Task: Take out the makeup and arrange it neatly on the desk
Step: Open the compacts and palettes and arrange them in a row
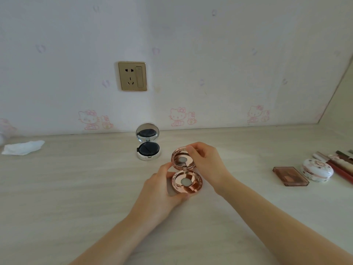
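Holding the rose-gold compact [186, 175] above mid-desk [76, 188], left hand [162, 188] fingers curled round its base to steady it, right hand [205, 159] pinching the raised lid, likely for standing open like the silver compact [148, 144] behind

I hold the rose-gold compact [186, 181] open between both hands above the desk [76, 188]. My left hand [162, 188] cups its base from the left and beneath, while my right hand [205, 159] pinches the raised lid at its top edge. Just beyond my grip stands a silver compact [148, 145], open, with a dark puff inside. Well off to my right lie a brown palette [290, 175], a white floral case [317, 170] and some sticks [338, 161]. Far to my left lies a crumpled tissue [23, 148].
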